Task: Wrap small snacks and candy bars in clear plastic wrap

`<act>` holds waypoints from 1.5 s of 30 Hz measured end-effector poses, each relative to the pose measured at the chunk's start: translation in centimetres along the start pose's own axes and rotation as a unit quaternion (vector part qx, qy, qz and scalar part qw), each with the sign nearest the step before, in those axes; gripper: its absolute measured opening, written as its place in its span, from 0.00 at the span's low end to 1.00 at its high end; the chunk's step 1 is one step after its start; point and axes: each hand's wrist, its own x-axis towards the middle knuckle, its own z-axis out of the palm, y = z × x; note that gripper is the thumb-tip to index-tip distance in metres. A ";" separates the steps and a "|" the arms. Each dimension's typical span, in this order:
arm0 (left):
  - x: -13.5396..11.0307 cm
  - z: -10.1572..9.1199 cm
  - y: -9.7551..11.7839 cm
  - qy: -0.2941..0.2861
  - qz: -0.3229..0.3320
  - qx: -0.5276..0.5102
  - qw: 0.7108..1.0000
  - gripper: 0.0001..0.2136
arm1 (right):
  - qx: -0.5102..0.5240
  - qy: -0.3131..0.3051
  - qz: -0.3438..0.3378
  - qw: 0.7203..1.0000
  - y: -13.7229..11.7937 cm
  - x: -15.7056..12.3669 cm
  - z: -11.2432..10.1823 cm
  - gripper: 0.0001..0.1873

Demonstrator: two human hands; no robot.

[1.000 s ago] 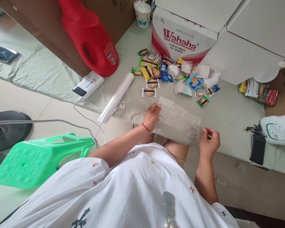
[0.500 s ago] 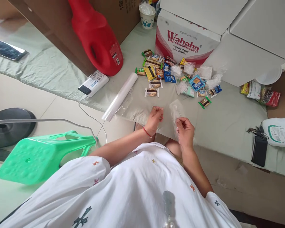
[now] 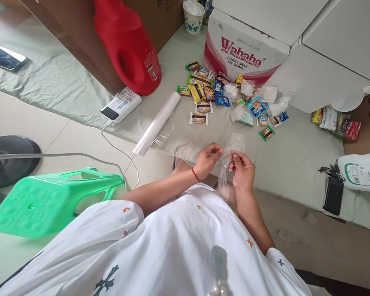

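Observation:
My left hand [image 3: 209, 159] and my right hand [image 3: 242, 169] are close together above my lap, both pinching the top of a clear plastic bag [image 3: 225, 169] that hangs crumpled between them. A roll of the same clear plastic bags [image 3: 157, 122] lies on the pale cloth to the left, with one flat sheet still trailing from it toward my hands. Beyond my hands, several wrapped snacks [image 3: 227, 98] are scattered on the cloth, some inside small clear bags.
A red jug [image 3: 127, 43] and a power bank [image 3: 121, 105] with a cable sit at the back left. A Wahaha carton [image 3: 240, 55] and white boxes [image 3: 314, 78] stand behind the snacks. A green stool [image 3: 54, 199] lies tipped at left; a white jug [image 3: 362, 170] and black pouch [image 3: 333, 195] are at right.
A second ago the bag was stretched wide between my hands. My right hand has come in to the left one, and the bag is now gathered and hanging narrow between them.

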 end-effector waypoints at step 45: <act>5.1 1.3 0.6 -0.156 0.257 0.425 0.854 0.13 | 0.089 0.023 -0.023 0.996 0.1 6.5 -9.5 0.20</act>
